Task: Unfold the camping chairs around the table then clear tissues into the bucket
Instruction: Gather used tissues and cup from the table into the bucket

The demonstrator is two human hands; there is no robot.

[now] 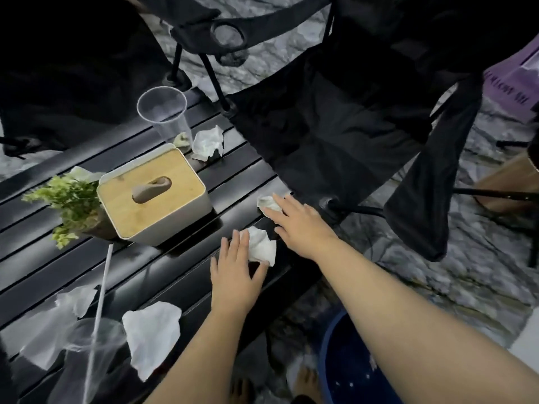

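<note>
On the near edge of the black slatted table (163, 266), the left hand (236, 269) lies flat with straight fingers, their tips touching a crumpled tissue (261, 246). The right hand (300, 225), likewise unclenched, rests its fingers on a second tissue (267, 203) just beyond. A tissue box (154, 193) stands near. An unfolded camping chair (350, 126) stands beside the table, and a blue bucket (344, 360) sits on the floor under the right forearm.

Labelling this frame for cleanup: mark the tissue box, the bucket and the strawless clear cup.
tissue box (145, 214), head view, on its wooden lid.
bucket (350, 365), head view, on its blue inner wall.
clear cup (172, 123), head view, on its side wall.
</note>
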